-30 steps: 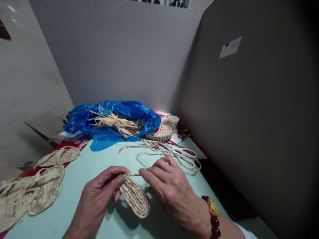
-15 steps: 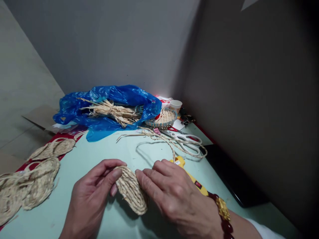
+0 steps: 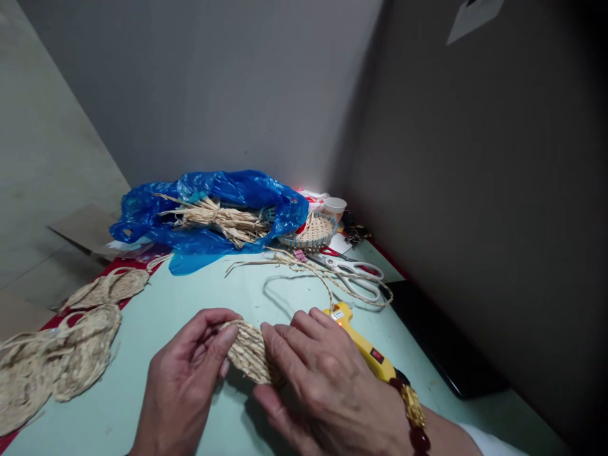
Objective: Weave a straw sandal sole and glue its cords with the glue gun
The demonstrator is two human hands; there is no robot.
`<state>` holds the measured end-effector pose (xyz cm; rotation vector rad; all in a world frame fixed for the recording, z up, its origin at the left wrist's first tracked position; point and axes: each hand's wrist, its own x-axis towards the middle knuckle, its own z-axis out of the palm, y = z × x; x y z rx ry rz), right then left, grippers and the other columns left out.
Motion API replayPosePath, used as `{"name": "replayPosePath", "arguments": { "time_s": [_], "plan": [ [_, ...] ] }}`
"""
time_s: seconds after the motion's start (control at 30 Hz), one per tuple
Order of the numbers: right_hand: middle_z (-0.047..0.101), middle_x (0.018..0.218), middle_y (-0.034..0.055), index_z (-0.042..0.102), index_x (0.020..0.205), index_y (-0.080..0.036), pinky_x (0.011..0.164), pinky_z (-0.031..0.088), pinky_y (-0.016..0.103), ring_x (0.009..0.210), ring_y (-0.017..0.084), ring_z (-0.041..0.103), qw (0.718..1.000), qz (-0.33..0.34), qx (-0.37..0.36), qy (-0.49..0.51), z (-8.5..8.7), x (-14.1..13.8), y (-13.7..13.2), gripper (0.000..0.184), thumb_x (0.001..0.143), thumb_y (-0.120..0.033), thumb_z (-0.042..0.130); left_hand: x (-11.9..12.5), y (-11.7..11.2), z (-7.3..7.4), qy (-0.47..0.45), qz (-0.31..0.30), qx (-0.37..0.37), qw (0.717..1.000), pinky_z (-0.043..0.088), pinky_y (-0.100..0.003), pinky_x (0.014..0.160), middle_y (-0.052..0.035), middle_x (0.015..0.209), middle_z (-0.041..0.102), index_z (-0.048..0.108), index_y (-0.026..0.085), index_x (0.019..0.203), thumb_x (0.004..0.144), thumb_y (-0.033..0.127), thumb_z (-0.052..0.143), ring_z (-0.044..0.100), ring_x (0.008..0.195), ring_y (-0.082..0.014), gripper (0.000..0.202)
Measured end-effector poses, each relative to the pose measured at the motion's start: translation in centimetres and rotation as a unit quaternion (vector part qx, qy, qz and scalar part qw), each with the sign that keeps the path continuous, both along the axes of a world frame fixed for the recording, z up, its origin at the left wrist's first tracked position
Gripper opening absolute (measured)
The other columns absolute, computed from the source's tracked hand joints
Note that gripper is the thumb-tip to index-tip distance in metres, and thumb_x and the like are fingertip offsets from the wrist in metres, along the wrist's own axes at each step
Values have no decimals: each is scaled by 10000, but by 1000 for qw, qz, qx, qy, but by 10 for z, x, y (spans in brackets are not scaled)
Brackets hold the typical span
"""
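Observation:
A small oval piece of coiled straw braid (image 3: 251,352) is held up between my two hands, above the pale green tabletop (image 3: 161,323). My left hand (image 3: 187,377) pinches its upper left end between thumb and fingers. The fingers of my right hand (image 3: 327,380) press on its right side, with the thumb below, covering the lower right end. Just beyond the right hand lies a yellow glue gun (image 3: 357,337), partly hidden by that hand. Thin braided straw cords (image 3: 327,273) rest behind it.
Woven straw slippers (image 3: 88,361) lie along the left edge. At the back are a blue plastic bag (image 3: 228,183) with a straw bundle (image 3: 221,218), a round basket (image 3: 316,231), a paper cup (image 3: 335,206) and scissors (image 3: 363,272). A black flat device (image 3: 441,342) lies to the right.
The straw piece has tilted, and its lower end is now behind my right hand. My right thumb has come into view beneath it. The camera view has shifted slightly.

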<state>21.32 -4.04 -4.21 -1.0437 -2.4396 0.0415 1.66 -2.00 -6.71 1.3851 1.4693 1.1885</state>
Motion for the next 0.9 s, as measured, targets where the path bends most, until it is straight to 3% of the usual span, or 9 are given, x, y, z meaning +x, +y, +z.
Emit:
{"name": "replayPosePath", "arguments": {
  "time_s": [0.2, 0.37, 0.63, 0.9],
  "plan": [
    [647, 839, 99, 647, 1095, -51, 753, 393, 403, 783, 250, 491, 1000, 9, -12, -23, 1, 1, 3, 339, 905, -291, 500, 1, 3, 5, -100, -99, -83, 986, 311, -185, 451, 71, 649, 469, 626, 258, 914, 864, 514, 630, 368, 512, -91, 261],
    [622, 810, 87, 646, 1016, -78, 731, 383, 380, 763, 238, 465, 999, 27, -13, -37, 2, 1, 5, 293, 900, -294, 486, 0, 7, 7, -42, -157, -68, 984, 305, -187, 451, 72, 601, 462, 646, 249, 870, 841, 528, 652, 371, 489, -89, 281],
    [622, 835, 74, 623, 1084, -80, 758, 364, 369, 797, 234, 460, 1000, 27, -5, -16, 0, 2, 6, 316, 924, -316, 486, 2, 0, 6, 10, -98, -19, 995, 303, -188, 419, 58, 546, 473, 658, 222, 732, 789, 561, 679, 381, 459, -95, 344],
    [617, 823, 68, 604, 1117, -76, 744, 358, 354, 790, 225, 452, 999, 51, -6, 5, -2, 5, 5, 307, 942, -298, 482, 0, 0, 0, -23, -74, -23, 997, 328, -175, 397, 62, 535, 487, 656, 230, 733, 779, 521, 721, 423, 427, -84, 302]
  ]
}}
